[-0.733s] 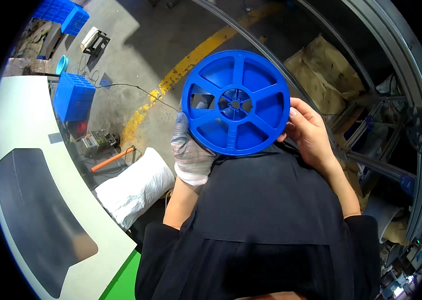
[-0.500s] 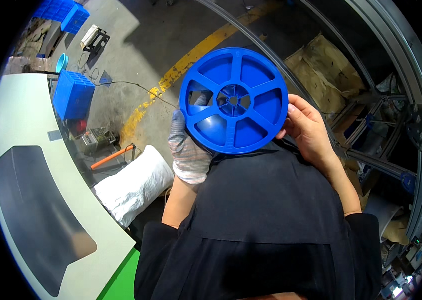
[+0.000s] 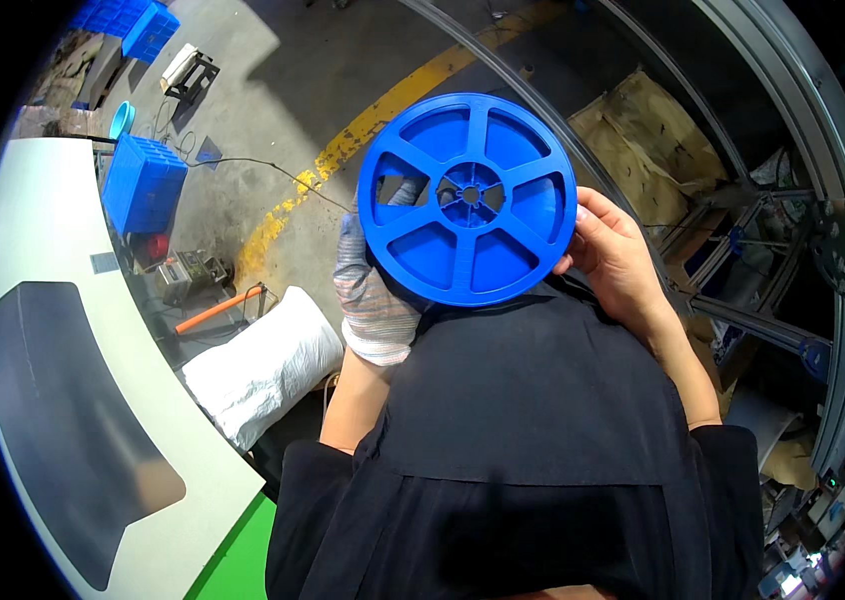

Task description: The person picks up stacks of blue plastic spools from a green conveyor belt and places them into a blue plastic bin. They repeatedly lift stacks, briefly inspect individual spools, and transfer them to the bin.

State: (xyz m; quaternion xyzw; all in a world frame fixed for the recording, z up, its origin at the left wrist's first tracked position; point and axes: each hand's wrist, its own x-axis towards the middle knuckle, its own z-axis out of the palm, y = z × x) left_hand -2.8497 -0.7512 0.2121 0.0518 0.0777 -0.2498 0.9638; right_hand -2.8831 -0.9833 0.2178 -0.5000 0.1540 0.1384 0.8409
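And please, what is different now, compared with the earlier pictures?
Nearly everything slid slightly up and left in view, so the viewpoint probably moved. Nothing was taken or let go: the gloved left hand and bare right hand still hold the blue spoked reel at its sides.

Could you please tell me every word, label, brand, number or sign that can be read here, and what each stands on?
No text can be read in this picture.
Blue reel, held by the left hand and right hand: any fine marks are too small to read.
Small grey patch on the white panel: too small to read.
White sack: no lettering visible.
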